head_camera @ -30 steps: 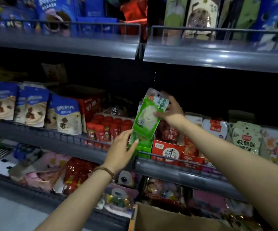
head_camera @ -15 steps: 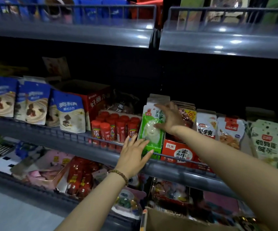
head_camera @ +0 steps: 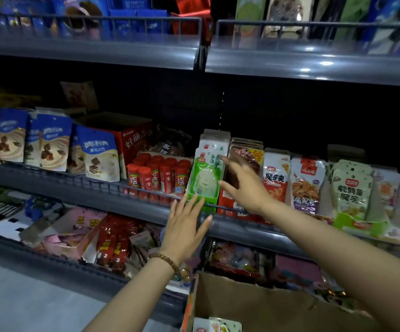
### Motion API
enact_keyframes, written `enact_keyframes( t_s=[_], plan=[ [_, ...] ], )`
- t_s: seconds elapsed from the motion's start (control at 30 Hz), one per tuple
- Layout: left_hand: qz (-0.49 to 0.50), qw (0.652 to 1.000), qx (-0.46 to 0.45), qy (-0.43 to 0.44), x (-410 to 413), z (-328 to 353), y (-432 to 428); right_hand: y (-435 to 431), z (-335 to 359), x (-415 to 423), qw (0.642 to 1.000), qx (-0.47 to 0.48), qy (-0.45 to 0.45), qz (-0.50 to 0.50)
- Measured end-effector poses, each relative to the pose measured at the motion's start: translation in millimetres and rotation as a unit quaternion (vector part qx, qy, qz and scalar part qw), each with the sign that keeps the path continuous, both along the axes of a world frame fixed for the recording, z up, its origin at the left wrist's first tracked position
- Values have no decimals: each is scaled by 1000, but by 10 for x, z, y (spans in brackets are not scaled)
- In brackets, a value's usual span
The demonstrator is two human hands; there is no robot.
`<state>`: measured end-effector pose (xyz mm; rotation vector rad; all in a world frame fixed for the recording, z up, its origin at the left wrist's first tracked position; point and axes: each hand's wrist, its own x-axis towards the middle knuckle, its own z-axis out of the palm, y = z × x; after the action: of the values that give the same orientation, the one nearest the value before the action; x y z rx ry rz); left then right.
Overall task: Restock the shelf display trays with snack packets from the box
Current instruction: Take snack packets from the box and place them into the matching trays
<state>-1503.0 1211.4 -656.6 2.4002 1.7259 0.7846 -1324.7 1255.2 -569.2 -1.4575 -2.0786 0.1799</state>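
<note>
Two hands are hovering open, gripping nothing: the right hand (head_camera: 244,188) at the edge of one green snack packet (head_camera: 205,178) standing in its green tray (head_camera: 209,201), the left hand (head_camera: 184,226) just below. One pouch (head_camera: 98,156) marked "奥利奥" and one pack (head_camera: 274,180) marked "魔芋爽" are flanking them; one cardboard box (head_camera: 266,305) is sitting underneath.

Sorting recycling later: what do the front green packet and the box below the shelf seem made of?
Green packet: probably glossy plastic film; its face catches the light. Box: matte brown cardboard, going by its dull surface and rough, creased rim.
</note>
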Motion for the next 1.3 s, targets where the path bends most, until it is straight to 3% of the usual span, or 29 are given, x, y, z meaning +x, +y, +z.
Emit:
enact_keyframes(
  t_s=[0.2,0.4,0.5,0.63,0.8,0.9,1.07,1.3],
  plan=[
    [-3,998,-53,-17,82,-295,-654,-693,-443,280,997,-45,18,65],
    [24,992,-118,-25,94,-720,-1212,-1393,-1116,480,981,-121,109,108],
    [20,989,-141,-45,101,-890,-1396,-1667,-1550,550,966,-194,125,119],
    [16,989,-127,-68,107,-996,-1485,-1801,-2171,491,921,-346,162,75],
    [27,989,-133,-67,109,-1074,-1454,-1793,-2557,267,828,-469,306,-29],
    [40,988,-142,-53,53,-1122,-1438,-1730,-2733,199,828,-462,311,-73],
    [37,980,-161,-110,136,-1052,-1440,-1713,-2851,178,833,-438,323,-105],
    [29,988,-142,-57,181,-996,-1475,-1730,-2142,418,772,-417,475,-64]
  ],
)
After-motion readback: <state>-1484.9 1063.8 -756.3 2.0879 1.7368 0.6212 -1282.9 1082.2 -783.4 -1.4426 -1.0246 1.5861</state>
